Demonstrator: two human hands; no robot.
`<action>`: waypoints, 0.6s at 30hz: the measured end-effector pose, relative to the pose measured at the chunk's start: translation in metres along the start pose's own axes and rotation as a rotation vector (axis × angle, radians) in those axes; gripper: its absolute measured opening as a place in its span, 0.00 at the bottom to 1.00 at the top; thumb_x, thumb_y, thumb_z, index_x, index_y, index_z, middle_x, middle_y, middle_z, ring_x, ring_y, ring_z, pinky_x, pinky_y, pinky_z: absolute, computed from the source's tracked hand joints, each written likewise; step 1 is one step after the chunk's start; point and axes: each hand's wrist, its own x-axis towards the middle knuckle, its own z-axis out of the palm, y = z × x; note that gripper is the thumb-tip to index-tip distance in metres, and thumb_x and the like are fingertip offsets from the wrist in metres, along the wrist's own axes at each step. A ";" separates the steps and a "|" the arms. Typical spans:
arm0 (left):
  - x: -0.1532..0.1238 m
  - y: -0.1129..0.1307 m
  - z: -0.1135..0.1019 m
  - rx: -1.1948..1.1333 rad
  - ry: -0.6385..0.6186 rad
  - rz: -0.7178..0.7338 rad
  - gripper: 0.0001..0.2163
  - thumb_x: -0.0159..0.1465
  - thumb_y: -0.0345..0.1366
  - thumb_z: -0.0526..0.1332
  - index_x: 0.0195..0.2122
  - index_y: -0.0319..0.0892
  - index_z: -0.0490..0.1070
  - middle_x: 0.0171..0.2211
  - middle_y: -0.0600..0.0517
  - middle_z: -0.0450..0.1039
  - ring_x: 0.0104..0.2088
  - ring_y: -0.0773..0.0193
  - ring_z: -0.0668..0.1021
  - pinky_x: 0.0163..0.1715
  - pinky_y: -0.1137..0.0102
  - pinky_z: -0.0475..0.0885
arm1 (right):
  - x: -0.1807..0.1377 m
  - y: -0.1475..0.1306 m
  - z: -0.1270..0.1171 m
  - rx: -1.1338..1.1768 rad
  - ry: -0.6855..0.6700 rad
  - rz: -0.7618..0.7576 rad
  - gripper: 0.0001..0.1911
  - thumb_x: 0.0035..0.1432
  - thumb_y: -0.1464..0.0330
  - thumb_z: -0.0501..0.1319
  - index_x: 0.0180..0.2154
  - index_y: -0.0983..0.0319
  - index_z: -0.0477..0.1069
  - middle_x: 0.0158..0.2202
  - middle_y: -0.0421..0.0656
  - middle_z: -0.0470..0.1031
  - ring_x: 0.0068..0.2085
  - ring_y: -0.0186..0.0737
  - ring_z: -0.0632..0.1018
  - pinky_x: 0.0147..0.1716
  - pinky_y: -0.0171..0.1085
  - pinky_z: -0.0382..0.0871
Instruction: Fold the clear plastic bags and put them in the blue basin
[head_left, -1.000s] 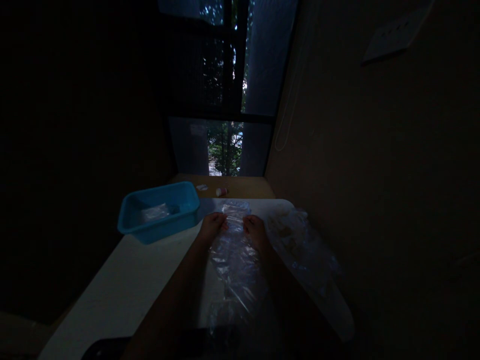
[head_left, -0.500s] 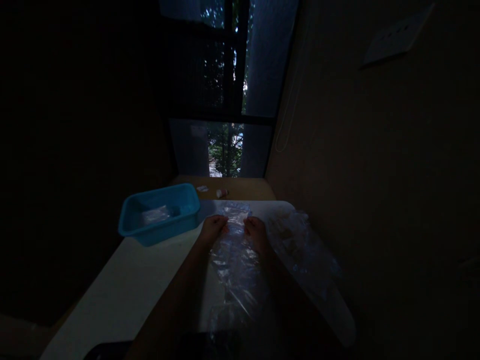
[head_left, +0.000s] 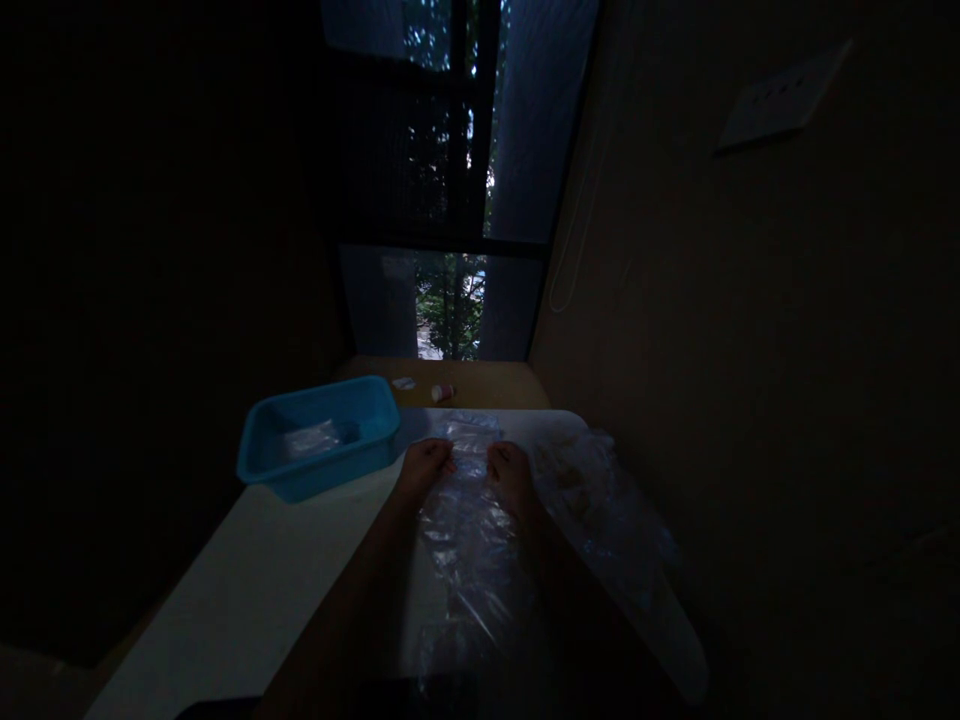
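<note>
Your 2 hands are drawn into narrow pinches on the clear plastic (head_left: 472, 520), the left hand (head_left: 426, 462) at its left edge, the right hand (head_left: 511, 470) at its right. Gripping opposite edges probably keeps that strip spread between them. The plastic lies along the middle of the desk (head_left: 322, 570), its near end trailing toward you, which likely lets the loose length rest on the desk. The blue tub (head_left: 337, 474) sits to the left, holding a shiny packet (head_left: 311, 438), apparently within your reach. Beside your right arm lies a plastic heap (head_left: 600, 490), its contents too dim to tell.
</note>
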 end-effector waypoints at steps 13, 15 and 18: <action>0.009 -0.010 0.002 0.118 -0.027 0.064 0.14 0.46 0.46 0.60 0.18 0.39 0.67 0.13 0.54 0.67 0.15 0.69 0.68 0.16 0.75 0.61 | 0.015 -0.007 0.018 0.041 0.117 0.225 0.08 0.44 0.64 0.53 0.21 0.61 0.57 0.11 0.31 0.58 0.10 0.25 0.59 0.08 0.26 0.49; 0.010 -0.009 0.003 0.157 -0.027 0.068 0.14 0.46 0.46 0.59 0.18 0.38 0.67 0.13 0.54 0.67 0.15 0.69 0.68 0.16 0.75 0.61 | 0.017 -0.009 0.017 0.046 0.124 0.226 0.09 0.44 0.63 0.53 0.21 0.61 0.56 0.12 0.30 0.57 0.10 0.25 0.60 0.08 0.26 0.50; 0.013 -0.005 0.006 0.182 0.019 0.060 0.13 0.47 0.43 0.59 0.25 0.37 0.70 0.14 0.54 0.68 0.16 0.68 0.69 0.17 0.75 0.62 | 0.020 -0.013 0.012 0.051 0.127 0.203 0.10 0.44 0.62 0.53 0.21 0.61 0.56 0.12 0.30 0.56 0.10 0.25 0.62 0.07 0.25 0.49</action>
